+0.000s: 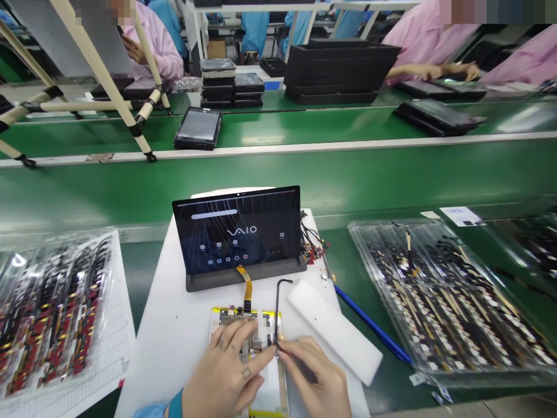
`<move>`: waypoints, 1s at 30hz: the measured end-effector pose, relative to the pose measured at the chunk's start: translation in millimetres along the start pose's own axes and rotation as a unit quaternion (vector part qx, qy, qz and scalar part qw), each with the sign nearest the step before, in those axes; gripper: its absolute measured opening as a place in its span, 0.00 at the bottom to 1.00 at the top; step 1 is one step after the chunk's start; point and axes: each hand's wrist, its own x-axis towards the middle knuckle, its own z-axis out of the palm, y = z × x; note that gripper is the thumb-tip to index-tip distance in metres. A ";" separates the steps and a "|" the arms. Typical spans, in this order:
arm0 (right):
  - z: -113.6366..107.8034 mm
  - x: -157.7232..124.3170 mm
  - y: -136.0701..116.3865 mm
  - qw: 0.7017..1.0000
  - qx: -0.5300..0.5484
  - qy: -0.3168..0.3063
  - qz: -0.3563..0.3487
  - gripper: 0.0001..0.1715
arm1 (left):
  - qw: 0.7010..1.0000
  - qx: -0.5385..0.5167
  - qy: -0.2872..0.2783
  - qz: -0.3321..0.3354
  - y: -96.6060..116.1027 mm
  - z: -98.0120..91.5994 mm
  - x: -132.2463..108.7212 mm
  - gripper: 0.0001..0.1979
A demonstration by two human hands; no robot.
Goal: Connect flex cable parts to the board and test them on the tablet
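Note:
My left hand (230, 366) lies with its fingers spread over an opened tablet assembly (272, 395) showing a circuit board. Its index fingertip touches the lower end of a thin black cable (277, 305). The fingers of my right hand (315, 374) are pinched around that same end, at the board's right side. From there the cable runs upward and bends right at its tip. An orange flex ribbon (248, 284) links the board to a lit tablet screen (239, 232) reading VAIO, which leans upright in a dark stand (248, 276).
A white foam block (335, 331) and a blue pen-like tool (372, 322) lie to the right. Clear trays of small cables (452, 296) and of red-and-black parts (56, 307) flank the white work board (152, 348). Beyond the green bench, people in pink sleeves (163, 46) handle devices.

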 end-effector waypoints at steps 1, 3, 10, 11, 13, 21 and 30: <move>0.3 -0.1 0.2 1.000 -0.001 -0.001 -0.001 0.08 | 1.000 0.014 0.004 0.000 0.0 0.6 -0.4 0.19; 1.0 0.0 0.1 1.000 -0.002 -0.003 -0.001 0.08 | 0.999 0.032 0.010 -0.003 -0.2 2.0 -1.9 0.20; 1.2 5.3 -2.8 1.000 0.002 -0.006 -0.001 0.06 | 0.999 0.016 0.024 -0.016 -1.8 2.7 -4.1 0.14; 1.4 6.1 -2.8 1.000 0.001 -0.009 -0.001 0.06 | 0.999 0.015 0.025 -0.018 -2.2 2.1 -3.7 0.14; 2.6 7.1 -2.3 1.000 0.000 -0.012 0.002 0.06 | 0.999 0.022 0.024 -0.015 -2.9 0.7 -2.3 0.14; 11.7 6.6 -4.2 0.999 -0.052 0.000 -0.008 0.06 | 0.997 0.058 0.044 -0.019 0.1 3.8 1.5 0.11; -28.5 17.2 14.4 0.945 -0.293 0.051 -0.139 0.23 | 0.996 0.082 -0.021 -0.016 -32.7 -17.2 16.4 0.19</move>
